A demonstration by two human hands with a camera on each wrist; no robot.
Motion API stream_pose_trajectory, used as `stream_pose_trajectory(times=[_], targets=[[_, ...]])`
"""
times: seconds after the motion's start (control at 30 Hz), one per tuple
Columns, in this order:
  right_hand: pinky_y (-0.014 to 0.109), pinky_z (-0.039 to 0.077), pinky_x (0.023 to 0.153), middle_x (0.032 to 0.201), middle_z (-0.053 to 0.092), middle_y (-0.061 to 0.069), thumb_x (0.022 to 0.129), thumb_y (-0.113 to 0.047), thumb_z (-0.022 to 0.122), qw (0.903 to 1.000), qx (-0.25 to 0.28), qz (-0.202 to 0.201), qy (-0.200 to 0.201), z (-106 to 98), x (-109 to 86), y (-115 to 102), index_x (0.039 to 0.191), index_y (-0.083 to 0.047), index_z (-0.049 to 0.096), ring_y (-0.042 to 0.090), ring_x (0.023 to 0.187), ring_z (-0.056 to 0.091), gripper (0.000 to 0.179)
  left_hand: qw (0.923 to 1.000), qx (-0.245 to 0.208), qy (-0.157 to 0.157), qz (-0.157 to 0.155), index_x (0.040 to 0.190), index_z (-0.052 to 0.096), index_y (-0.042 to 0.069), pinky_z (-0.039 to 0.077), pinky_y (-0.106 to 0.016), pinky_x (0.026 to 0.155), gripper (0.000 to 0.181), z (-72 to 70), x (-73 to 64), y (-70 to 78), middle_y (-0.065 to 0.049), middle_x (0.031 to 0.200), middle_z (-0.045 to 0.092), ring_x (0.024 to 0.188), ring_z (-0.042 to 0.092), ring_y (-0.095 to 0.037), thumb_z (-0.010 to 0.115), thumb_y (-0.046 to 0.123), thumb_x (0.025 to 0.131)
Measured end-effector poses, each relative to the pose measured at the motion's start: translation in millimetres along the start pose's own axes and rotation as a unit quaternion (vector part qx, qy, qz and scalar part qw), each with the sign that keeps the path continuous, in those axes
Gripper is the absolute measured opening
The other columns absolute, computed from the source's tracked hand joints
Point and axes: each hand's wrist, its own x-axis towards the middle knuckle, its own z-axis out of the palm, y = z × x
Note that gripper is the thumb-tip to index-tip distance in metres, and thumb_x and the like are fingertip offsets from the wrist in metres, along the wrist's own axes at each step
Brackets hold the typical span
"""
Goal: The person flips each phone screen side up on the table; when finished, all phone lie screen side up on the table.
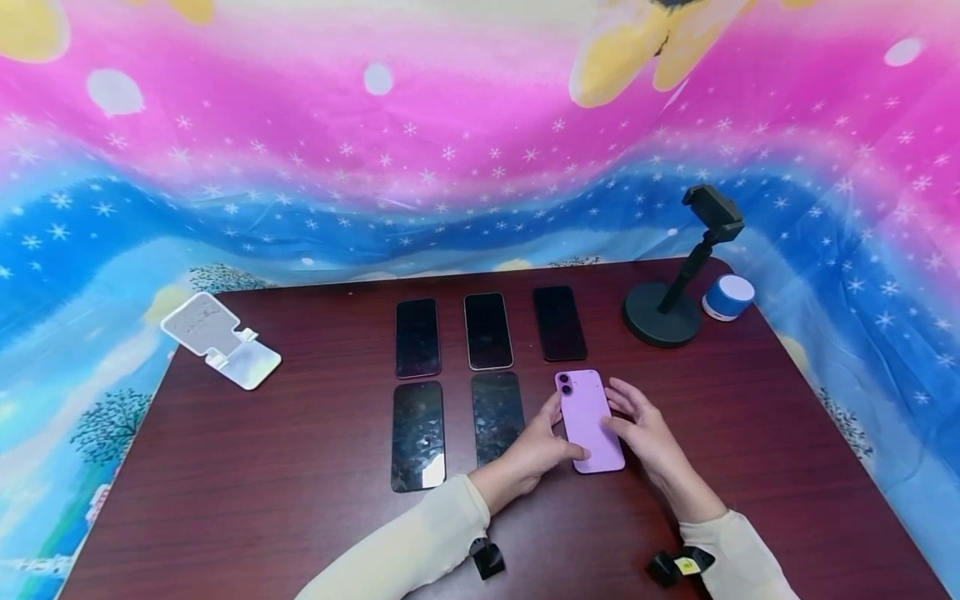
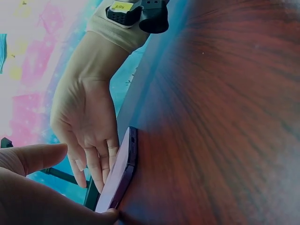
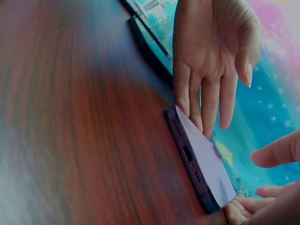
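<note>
A purple phone (image 1: 590,421) lies on the table with its back and camera lenses up. My left hand (image 1: 534,454) is at its left edge and my right hand (image 1: 651,435) at its right edge. In the right wrist view, the left hand (image 3: 208,51) has straight fingers touching the phone (image 3: 204,157), its thumb held away. The left wrist view shows the right hand (image 2: 86,112) with extended fingers along the phone's far side. Its thumb is hidden there. Left of the purple phone, a dark phone (image 1: 497,408) is partly covered by my left hand and wrist.
Three dark-screened phones (image 1: 488,332) form a back row, and another dark phone (image 1: 417,435) lies front left. A white folding stand (image 1: 243,362) is at the far left. At the back right are a black phone holder (image 1: 663,315) on a round base and a small blue-and-white cylinder (image 1: 729,297).
</note>
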Motion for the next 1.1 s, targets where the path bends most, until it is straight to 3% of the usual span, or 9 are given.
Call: stream_pose_trajectory(times=[0.27, 0.4, 0.6, 0.87, 1.1], targets=[[0.011, 0.039, 0.083, 0.145, 0.032, 0.027, 0.087, 0.013, 0.046, 0.9970, 0.071, 0.020, 0.025, 5.2, -1.6, -3.6, 0.144, 0.005, 0.025, 0.032, 0.125, 0.036, 0.061, 0.9997, 0.021, 0.003, 0.010, 0.147, 0.031, 0.006, 0.040, -0.045, 0.099, 0.091, 0.2, -6.8, 0.2, -0.028, 0.143, 0.035, 0.130, 0.037, -0.038, 0.071, -0.014, 0.068], [0.015, 0.042, 0.083, 0.147, 0.029, 0.023, 0.086, 0.014, 0.046, 0.9959, 0.088, 0.012, 0.016, 8.6, -3.0, -2.3, 0.144, 0.004, 0.026, 0.026, 0.114, 0.045, 0.062, 0.9995, 0.009, -0.005, 0.029, 0.147, 0.032, 0.007, 0.048, -0.039, 0.091, 0.090, 1.2, -8.8, -0.5, -0.020, 0.148, 0.030, 0.128, 0.040, -0.036, 0.069, -0.017, 0.068], [0.017, 0.043, 0.082, 0.148, 0.029, 0.019, 0.086, 0.014, 0.047, 0.9948, 0.099, 0.012, 0.019, 12.7, -4.9, -0.1, 0.143, 0.003, 0.030, 0.012, 0.104, 0.052, 0.060, 0.9996, -0.003, 0.013, 0.026, 0.146, 0.035, 0.009, 0.053, -0.033, 0.078, 0.088, 0.1, -7.1, -0.3, -0.015, 0.144, 0.035, 0.112, 0.054, -0.028, 0.069, -0.015, 0.069], [0.017, 0.044, 0.081, 0.143, 0.035, 0.020, 0.085, 0.013, 0.049, 0.9962, 0.085, 0.006, 0.019, 14.9, -11.4, -1.8, 0.141, 0.005, 0.034, 0.004, 0.102, 0.052, 0.059, 0.9985, -0.015, 0.029, 0.043, 0.142, 0.041, 0.004, 0.051, -0.027, 0.073, 0.081, -5.5, -4.5, -0.6, -0.009, 0.141, 0.034, 0.100, 0.055, -0.021, 0.068, -0.014, 0.068], [0.014, 0.043, 0.084, 0.145, 0.032, 0.020, 0.084, 0.015, 0.050, 0.9976, 0.061, -0.031, 0.013, 16.0, -11.9, -7.0, 0.140, 0.008, 0.035, 0.008, 0.112, 0.047, 0.058, 0.9973, -0.065, 0.022, 0.028, 0.139, 0.046, 0.006, 0.051, -0.027, 0.074, 0.075, -9.3, -6.9, 3.8, -0.018, 0.113, 0.061, 0.096, 0.060, -0.022, 0.064, -0.016, 0.069]])
